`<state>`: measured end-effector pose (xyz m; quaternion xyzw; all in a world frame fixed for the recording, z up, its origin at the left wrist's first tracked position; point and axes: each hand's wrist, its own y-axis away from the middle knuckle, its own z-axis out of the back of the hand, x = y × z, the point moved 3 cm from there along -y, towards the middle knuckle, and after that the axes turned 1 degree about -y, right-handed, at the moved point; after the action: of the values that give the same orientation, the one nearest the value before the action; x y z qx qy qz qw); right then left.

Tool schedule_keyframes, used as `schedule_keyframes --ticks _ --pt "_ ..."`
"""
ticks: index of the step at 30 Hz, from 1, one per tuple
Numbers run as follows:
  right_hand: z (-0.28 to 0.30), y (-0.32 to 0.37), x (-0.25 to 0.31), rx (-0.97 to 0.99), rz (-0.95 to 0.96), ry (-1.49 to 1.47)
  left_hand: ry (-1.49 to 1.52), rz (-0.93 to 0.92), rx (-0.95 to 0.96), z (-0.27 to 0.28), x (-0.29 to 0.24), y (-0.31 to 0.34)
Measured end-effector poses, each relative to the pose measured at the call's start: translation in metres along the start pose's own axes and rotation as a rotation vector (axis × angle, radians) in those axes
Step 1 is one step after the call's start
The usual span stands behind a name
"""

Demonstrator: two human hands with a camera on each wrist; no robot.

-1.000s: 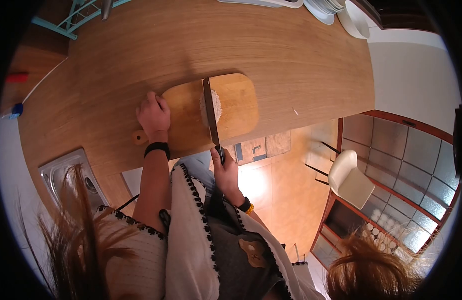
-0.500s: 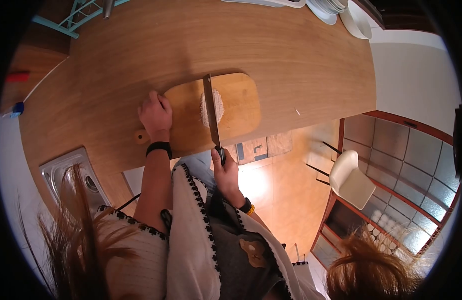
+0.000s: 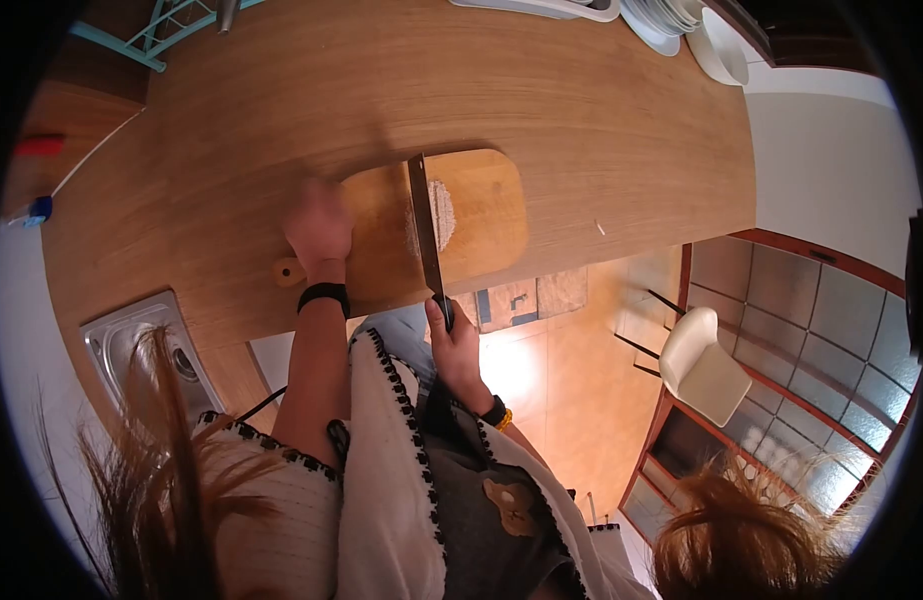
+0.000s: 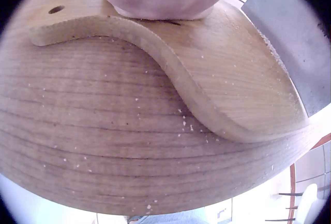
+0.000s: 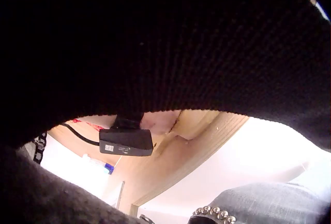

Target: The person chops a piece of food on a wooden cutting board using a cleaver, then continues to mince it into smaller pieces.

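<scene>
Upright cleaver [image 3: 422,225] across the cutting board [image 3: 486,215], beside a pale chopped heap [image 3: 442,212]; probably heavy, rigid and sharp, best held at the handle, which the right hand [image 3: 457,345] clasps; the left hand [image 3: 319,228] rests on the board, blurred, finger posture indiscernible; wooden counter [image 3: 281,90] beneath

Wooden board [image 4: 232,79] (matt); metal cleaver [image 4: 295,42].
</scene>
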<state>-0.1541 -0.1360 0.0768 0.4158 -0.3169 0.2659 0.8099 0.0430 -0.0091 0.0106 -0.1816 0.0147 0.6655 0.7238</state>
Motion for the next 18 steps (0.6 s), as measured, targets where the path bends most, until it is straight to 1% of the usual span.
schedule_keyframes --ticks 2,5,7,12,14,15,17,18 --pt "0.001 0.002 0.000 0.002 -0.004 -0.016 0.003 -0.003 -0.011 -0.002 0.000 0.001" --pt "0.000 0.006 0.004 0.032 -0.006 -0.014 0.000 0.000 0.022 -0.001 0.000 0.001" --pt "-0.005 0.007 0.005 0.109 -0.046 0.018 -0.007 0.006 0.042 -0.001 0.000 0.001" --pt "-0.007 0.004 -0.001 0.099 -0.020 0.097 0.000 0.003 0.037 -0.001 0.000 0.000" --pt "-0.002 0.002 -0.006 0.005 -0.018 0.058 0.006 0.010 0.039 0.000 0.000 0.001" --pt "0.000 0.000 -0.008 0.005 -0.018 0.059 0.005 0.015 0.047 -0.001 0.000 0.001" --pt "0.006 -0.004 -0.012 -0.068 -0.063 -0.026 0.008 0.018 0.053 -0.003 0.001 0.000" --pt "0.009 -0.004 -0.010 -0.054 -0.077 -0.047 0.032 0.004 0.017 -0.002 0.001 0.000"
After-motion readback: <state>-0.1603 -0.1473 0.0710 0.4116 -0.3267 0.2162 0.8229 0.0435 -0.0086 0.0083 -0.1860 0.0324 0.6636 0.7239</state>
